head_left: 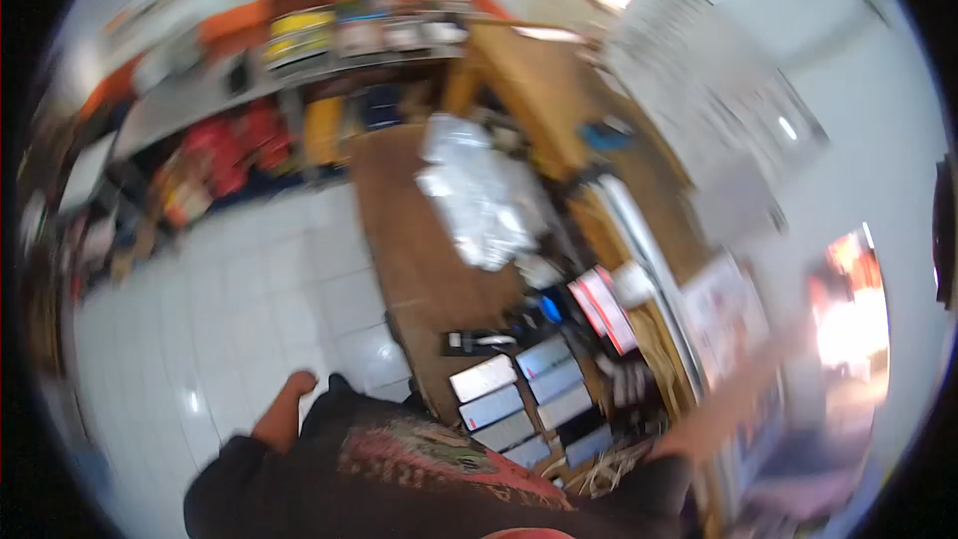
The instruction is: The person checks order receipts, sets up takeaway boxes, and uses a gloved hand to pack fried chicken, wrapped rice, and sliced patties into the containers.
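Observation:
My left hand (300, 380) hangs low beside my dark printed shirt, over the white floor tiles. It looks small and blurred, and its fingers do not show clearly. To the right my right arm stretches up along the wall, and my right hand (795, 327) is nearest to a bright, glaring opening (851, 324). Glare and motion smear its fingers, so what it touches is unclear. Below, on a brown table (399, 210), flat boxes (491, 407) lie in two columns in front of my body.
Silvery plastic wrapping (474, 200) lies farther up the table. A red and white box (603, 309) sits by the raised wooden shelf (559, 70). Papers (689, 70) hang on the right wall. A grey counter (190, 110) with red bags (215, 155) beneath stands at the back.

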`<control>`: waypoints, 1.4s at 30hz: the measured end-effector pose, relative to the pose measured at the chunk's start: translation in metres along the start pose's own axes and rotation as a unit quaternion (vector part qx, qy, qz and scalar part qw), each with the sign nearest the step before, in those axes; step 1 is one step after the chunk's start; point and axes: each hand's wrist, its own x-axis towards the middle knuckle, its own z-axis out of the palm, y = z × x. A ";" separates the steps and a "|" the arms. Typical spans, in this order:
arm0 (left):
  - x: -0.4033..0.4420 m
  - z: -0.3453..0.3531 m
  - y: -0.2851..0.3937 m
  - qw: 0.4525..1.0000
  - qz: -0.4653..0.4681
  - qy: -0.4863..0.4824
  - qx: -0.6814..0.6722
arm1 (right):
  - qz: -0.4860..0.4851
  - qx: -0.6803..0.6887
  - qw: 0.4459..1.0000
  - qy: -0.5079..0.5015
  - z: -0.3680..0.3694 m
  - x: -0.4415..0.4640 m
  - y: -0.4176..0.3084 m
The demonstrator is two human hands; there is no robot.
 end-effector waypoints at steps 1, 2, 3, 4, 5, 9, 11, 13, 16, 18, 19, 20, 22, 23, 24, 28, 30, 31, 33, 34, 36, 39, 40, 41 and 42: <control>-0.001 0.006 -0.005 0.999 -0.017 0.021 -0.023 | -0.005 0.007 1.000 -0.005 0.020 -0.017 -0.015; -0.009 0.001 -0.008 0.999 0.008 0.036 -0.012 | -0.002 0.018 1.000 -0.011 0.038 -0.035 -0.029; -0.015 -0.001 -0.010 0.997 -0.033 0.037 -0.052 | 0.009 0.040 0.999 -0.025 0.066 -0.063 -0.044; -0.019 0.006 -0.020 0.986 -0.042 0.111 -0.116 | 0.034 0.067 0.996 -0.050 0.096 -0.104 -0.054; -0.019 0.009 -0.032 0.987 -0.035 0.101 -0.118 | 0.057 0.091 0.990 -0.088 0.123 -0.144 -0.060; -0.102 -0.028 -0.046 0.925 -0.164 0.152 -0.307 | -0.052 0.010 0.950 -0.309 0.218 -0.384 -0.079; -0.115 -0.013 -0.080 0.903 -0.174 0.167 -0.356 | 0.257 0.150 0.853 -0.428 0.238 -0.552 -0.136; -0.139 0.009 -0.122 0.884 -0.191 0.184 -0.385 | 0.355 0.145 0.796 -0.469 0.237 -0.714 -0.127; -0.179 0.077 -0.201 0.832 -0.200 0.275 -0.439 | 0.474 0.148 0.599 -0.629 0.210 -0.930 -0.155; -0.243 0.091 -0.247 0.801 -0.221 0.319 -0.456 | 0.621 0.069 0.497 -0.603 0.199 -1.038 -0.202; -0.262 0.096 -0.263 0.795 -0.228 0.320 -0.463 | 0.618 0.075 0.446 -0.644 0.200 -1.070 -0.230; -0.288 0.099 -0.290 0.776 -0.267 0.308 -0.481 | 0.577 0.084 0.434 -0.687 0.212 -1.096 -0.253; -0.321 0.119 -0.345 0.781 -0.314 0.308 -0.444 | 0.499 0.100 0.433 -0.744 0.241 -1.133 -0.277; -0.339 0.117 -0.370 0.780 -0.323 0.306 -0.440 | 0.461 0.114 0.445 -0.759 0.264 -1.149 -0.278; -0.347 0.103 -0.393 0.749 -0.310 0.345 -0.473 | 0.455 0.111 0.466 -0.751 0.286 -1.161 -0.282; -0.355 0.049 -0.489 0.667 -0.300 0.407 -0.548 | 0.444 0.079 0.548 -0.705 0.356 -1.210 -0.267; -0.352 0.032 -0.535 0.644 -0.295 0.418 -0.569 | 0.462 0.021 0.611 -0.642 0.378 -1.246 -0.261; -0.353 0.027 -0.561 0.621 -0.288 0.430 -0.588 | 0.463 0.020 0.609 -0.643 0.384 -1.273 -0.261; -0.350 0.046 -0.614 0.640 -0.288 0.413 -0.580 | 0.469 -0.023 0.636 -0.613 0.402 -1.334 -0.263; -0.346 0.063 -0.639 0.661 -0.284 0.394 -0.573 | 0.463 -0.017 0.622 -0.631 0.409 -1.369 -0.268; -0.313 0.175 -0.704 0.821 -0.309 0.293 -0.381 | 0.468 -0.032 0.596 -0.651 0.433 -1.449 -0.289; -0.391 0.217 -0.723 0.817 -0.423 0.029 -0.390 | 0.491 0.013 0.516 -0.702 0.460 -1.586 -0.375; -0.412 0.230 -0.728 0.804 -0.443 0.023 -0.397 | 0.483 0.024 0.460 -0.745 0.466 -1.628 -0.400; -0.434 0.239 -0.736 0.791 -0.462 0.038 -0.399 | 0.475 0.044 0.402 -0.782 0.475 -1.675 -0.429; -0.454 0.245 -0.744 0.786 -0.474 0.047 -0.394 | 0.474 0.060 0.351 -0.805 0.481 -1.713 -0.463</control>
